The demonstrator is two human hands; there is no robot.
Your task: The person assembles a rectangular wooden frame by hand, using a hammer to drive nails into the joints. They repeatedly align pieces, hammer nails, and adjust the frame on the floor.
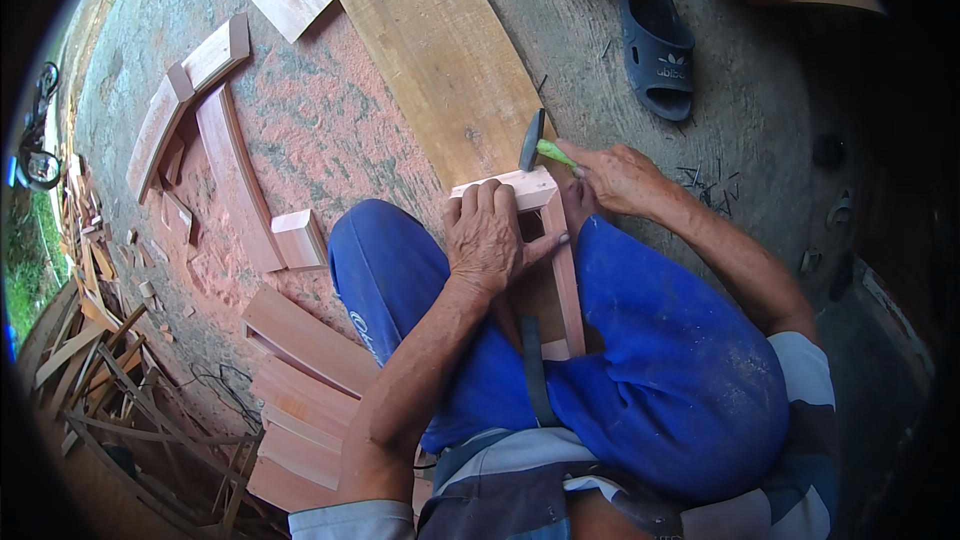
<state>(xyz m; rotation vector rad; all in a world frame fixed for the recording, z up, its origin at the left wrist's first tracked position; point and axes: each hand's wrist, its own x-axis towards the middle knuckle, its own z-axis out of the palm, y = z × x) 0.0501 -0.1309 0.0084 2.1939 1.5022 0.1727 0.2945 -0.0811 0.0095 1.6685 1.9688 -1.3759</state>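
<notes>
My right hand (622,178) is wrapped round the green handle of a hammer (531,140). The dark hammer head is beside the far end of a small wooden frame (564,270) set between my bent legs. My left hand (490,235) grips the frame's far crosspiece (530,187), fingers over its top and thumb against the long side piece. A long wooden board (440,40) stretches away from the frame over the ground. My left forearm and legs hide part of the frame's near end.
Wooden pieces (235,175) lie on pinkish sawdust at the left, with stacked pieces (310,360) nearer me. Scrap wood (110,370) is heaped at the far left. Loose nails (712,188) are scattered right of my right hand. A dark slide sandal (655,40) lies beyond them.
</notes>
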